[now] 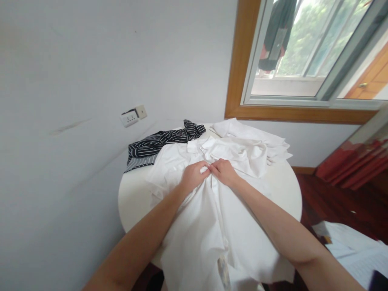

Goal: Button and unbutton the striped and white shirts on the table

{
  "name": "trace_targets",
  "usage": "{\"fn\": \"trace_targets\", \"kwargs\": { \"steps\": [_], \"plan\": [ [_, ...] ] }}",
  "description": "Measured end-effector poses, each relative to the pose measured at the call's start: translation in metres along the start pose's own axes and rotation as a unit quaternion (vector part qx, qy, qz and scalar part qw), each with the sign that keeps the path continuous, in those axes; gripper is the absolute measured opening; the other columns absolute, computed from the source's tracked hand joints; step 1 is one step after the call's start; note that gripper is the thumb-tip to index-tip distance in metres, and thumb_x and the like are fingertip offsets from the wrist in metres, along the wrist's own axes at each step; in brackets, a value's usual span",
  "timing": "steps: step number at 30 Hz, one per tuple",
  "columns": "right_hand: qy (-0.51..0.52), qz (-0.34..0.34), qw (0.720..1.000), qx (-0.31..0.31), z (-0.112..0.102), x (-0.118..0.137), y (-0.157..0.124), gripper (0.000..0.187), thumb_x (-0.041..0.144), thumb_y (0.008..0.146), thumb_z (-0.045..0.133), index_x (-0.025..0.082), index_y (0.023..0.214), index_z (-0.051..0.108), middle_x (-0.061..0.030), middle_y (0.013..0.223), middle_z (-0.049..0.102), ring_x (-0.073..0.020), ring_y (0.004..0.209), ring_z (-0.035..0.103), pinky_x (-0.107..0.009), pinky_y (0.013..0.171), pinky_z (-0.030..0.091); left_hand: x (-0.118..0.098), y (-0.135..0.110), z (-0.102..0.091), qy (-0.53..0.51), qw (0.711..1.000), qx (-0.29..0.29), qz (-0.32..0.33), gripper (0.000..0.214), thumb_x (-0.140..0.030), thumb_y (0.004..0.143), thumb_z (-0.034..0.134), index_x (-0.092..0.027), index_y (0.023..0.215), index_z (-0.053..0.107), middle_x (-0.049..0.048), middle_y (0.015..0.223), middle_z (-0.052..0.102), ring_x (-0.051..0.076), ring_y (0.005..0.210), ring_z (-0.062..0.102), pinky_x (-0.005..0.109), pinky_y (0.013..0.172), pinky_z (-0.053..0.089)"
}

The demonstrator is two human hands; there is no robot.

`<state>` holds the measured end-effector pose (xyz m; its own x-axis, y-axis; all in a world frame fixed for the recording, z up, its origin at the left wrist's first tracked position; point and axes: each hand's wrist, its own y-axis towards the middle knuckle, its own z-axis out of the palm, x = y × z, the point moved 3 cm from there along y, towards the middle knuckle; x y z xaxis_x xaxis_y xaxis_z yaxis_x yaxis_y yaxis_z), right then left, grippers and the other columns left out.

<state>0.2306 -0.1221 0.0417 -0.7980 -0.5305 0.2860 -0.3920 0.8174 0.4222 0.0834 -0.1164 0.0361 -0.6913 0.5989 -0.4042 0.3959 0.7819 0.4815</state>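
Observation:
A white button-up shirt (200, 226) lies spread over a round white table (133, 202), its collar toward the wall and its lower part hanging over the near edge. My left hand (195, 176) and my right hand (223, 171) meet at the front opening, below the collar. The fingertips of both are pinched together on the shirt's front edges. Whether a button sits between them is too small to make out. Fabric bunches into folds around the pinch, and the two front edges run down toward me.
A black-and-white striped garment (163, 143) lies at the table's back left, and folded white cloth (251, 135) at the back right. Beyond are a wall socket (129, 118) and a window (303, 48). Papers (354, 246) lie at the lower right, below a red curtain (354, 165).

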Motion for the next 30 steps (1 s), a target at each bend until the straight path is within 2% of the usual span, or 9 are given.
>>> {"fn": "trace_targets", "kwargs": {
  "steps": [9,13,17,20,23,26,30],
  "plan": [
    [0.006,0.017,0.999,0.043,0.007,-0.006,0.002,0.043,0.033,0.098,0.031,0.018,0.07,0.06,-0.0049,0.069,0.061,-0.0166,0.074,0.053,-0.028,0.069,0.033,0.007,0.002,0.001,-0.077,0.997,0.017,-0.005,0.018,-0.029,0.083,0.055,-0.022,0.095,0.066,0.0002,0.099,0.071,0.018,0.095,0.064,0.027,0.086,0.047],
    [0.088,0.051,0.994,0.049,0.013,-0.013,0.003,0.043,0.034,0.097,0.03,0.017,0.07,0.059,-0.0039,0.071,0.059,-0.0144,0.073,0.053,-0.025,0.07,0.036,0.006,0.002,0.0,-0.093,0.996,0.008,-0.003,0.018,-0.031,0.084,0.055,-0.023,0.096,0.066,-0.0002,0.102,0.071,0.017,0.097,0.064,0.027,0.088,0.047],
    [0.233,0.078,0.969,0.023,0.011,-0.024,0.003,0.052,0.05,0.095,0.025,0.017,0.065,0.053,-0.0008,0.065,0.055,-0.0135,0.066,0.049,-0.024,0.064,0.036,0.007,0.003,-0.004,-0.108,0.994,-0.02,-0.015,0.019,-0.034,0.086,0.053,-0.022,0.094,0.066,0.0003,0.097,0.071,0.017,0.093,0.064,0.026,0.086,0.047],
    [0.278,0.104,0.955,-0.003,0.004,-0.034,0.003,0.055,0.059,0.091,0.027,0.018,0.061,0.048,0.0023,0.056,0.046,-0.0121,0.057,0.043,-0.024,0.057,0.033,0.008,0.003,-0.01,-0.098,0.994,-0.048,-0.026,0.022,-0.036,0.087,0.051,-0.022,0.094,0.066,0.0001,0.095,0.071,0.016,0.092,0.064,0.026,0.085,0.046],
    [0.215,0.101,0.971,-0.031,-0.005,-0.04,0.003,0.055,0.055,0.093,0.026,0.018,0.058,0.046,0.0023,0.054,0.044,-0.012,0.056,0.042,-0.025,0.057,0.03,0.007,0.002,-0.011,-0.06,0.997,-0.033,-0.015,0.022,-0.036,0.088,0.049,-0.024,0.097,0.065,-0.0009,0.098,0.07,0.016,0.093,0.064,0.025,0.085,0.045],
    [0.052,0.069,0.994,-0.07,-0.012,-0.037,0.003,0.052,0.044,0.096,0.028,0.018,0.056,0.049,-0.0011,0.057,0.052,-0.0142,0.062,0.046,-0.028,0.064,0.029,0.004,0.001,-0.011,0.001,1.0,-0.005,0.005,0.024,-0.039,0.088,0.05,-0.027,0.102,0.064,-0.0018,0.099,0.07,0.017,0.091,0.064,0.026,0.083,0.045],
    [-0.131,0.059,0.982,-0.123,-0.02,-0.029,0.0,0.044,0.036,0.096,0.035,0.016,0.064,0.058,-0.0065,0.068,0.062,-0.0187,0.075,0.049,-0.033,0.074,0.027,-0.006,0.0,-0.014,0.094,0.994,0.019,0.049,0.029,-0.044,0.082,0.058,-0.026,0.103,0.065,0.0032,0.095,0.069,0.021,0.092,0.061,0.031,0.083,0.043]
  ]
}}
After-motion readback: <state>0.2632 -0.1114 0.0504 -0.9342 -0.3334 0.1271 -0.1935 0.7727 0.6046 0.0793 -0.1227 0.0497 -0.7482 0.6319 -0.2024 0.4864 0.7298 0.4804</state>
